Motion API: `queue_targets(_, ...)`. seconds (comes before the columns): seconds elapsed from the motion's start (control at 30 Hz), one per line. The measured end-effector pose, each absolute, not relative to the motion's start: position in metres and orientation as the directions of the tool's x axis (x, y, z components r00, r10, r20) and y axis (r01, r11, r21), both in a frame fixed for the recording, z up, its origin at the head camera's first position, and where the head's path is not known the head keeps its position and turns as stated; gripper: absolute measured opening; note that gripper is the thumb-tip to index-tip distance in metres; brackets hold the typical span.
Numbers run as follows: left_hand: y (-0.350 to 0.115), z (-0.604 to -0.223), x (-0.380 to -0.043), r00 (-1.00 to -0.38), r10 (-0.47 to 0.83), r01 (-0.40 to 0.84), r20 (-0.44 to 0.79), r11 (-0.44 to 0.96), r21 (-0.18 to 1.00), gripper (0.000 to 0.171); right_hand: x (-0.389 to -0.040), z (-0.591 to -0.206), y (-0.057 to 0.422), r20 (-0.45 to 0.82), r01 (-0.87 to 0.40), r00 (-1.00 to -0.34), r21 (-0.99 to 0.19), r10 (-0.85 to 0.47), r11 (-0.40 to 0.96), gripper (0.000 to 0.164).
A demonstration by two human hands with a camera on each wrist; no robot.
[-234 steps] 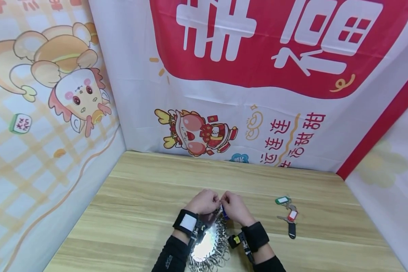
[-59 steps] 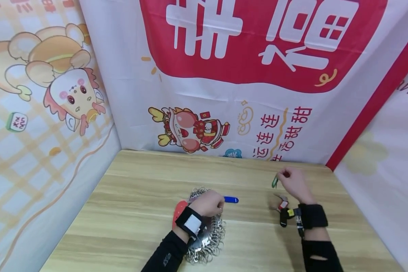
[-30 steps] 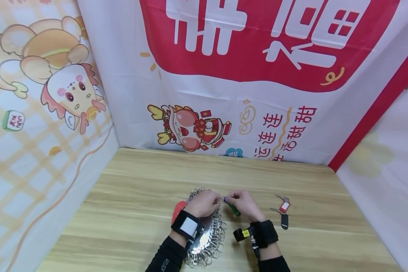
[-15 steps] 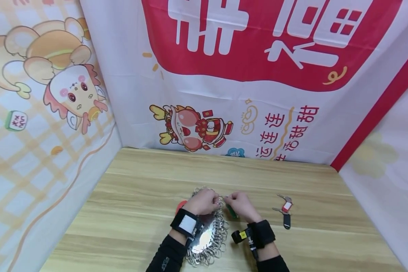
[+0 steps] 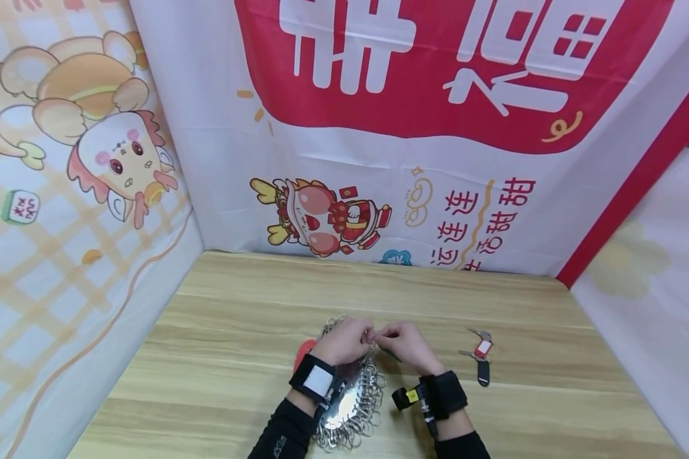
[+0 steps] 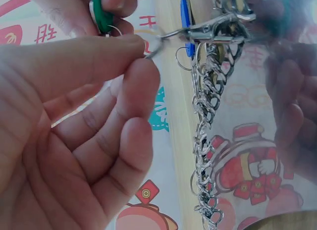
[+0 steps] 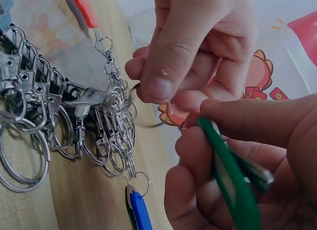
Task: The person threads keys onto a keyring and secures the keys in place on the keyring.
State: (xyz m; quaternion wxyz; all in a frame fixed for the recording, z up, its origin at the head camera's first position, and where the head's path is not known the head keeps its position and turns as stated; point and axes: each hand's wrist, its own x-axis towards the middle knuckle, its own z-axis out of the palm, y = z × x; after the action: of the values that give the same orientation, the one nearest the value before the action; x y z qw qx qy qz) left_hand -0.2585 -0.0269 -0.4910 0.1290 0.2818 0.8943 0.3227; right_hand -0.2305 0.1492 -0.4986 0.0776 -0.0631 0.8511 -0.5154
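My left hand (image 5: pixel 344 341) pinches a split ring (image 6: pixel 157 47) between thumb and forefinger; in the left wrist view it joins a metal clip at the rim of a shiny mirror-like plate (image 5: pixel 344 403). Clips and split rings (image 5: pixel 373 392) crowd along that rim. Facing it, my right hand (image 5: pixel 407 347) grips a green key tag (image 7: pixel 233 175) with a small ring on its end. The fingertips of both hands come close together at the pinched ring. A blue key tag (image 7: pixel 141 210) hangs from another ring on the rim.
To the right on the wooden table (image 5: pixel 252 287) lie a red key tag (image 5: pixel 483 348) with keys and a black key tag (image 5: pixel 483 374). A red piece (image 5: pixel 304 350) shows left of the plate. Printed cloth walls (image 5: pixel 218 159) stand behind and beside the table.
My right hand picked up the green key tag from the right side and brought it left to the plate's rim. Since half a second ago, it has come closer to the left fingertips.
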Motion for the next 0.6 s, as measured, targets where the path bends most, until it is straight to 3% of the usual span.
queue_targets(0.33, -0.0262, -0.4895, -0.255, -0.802, 0.597, 0.456, 0.006, 0.605, 0.653, 0.018, -0.2274, -0.5019, 0.1479, -0.065, -0.07, -0.964, -0.872, -0.256, 0.484, 0.012)
queue_targets(0.6, -0.0277, -0.4853, -0.2546, -0.796, 0.605, 0.453, 0.009, 0.586, 0.672, 0.015, -0.2282, -0.5015, 0.1494, 0.017, -0.199, -0.941, -0.835, -0.339, 0.512, 0.009)
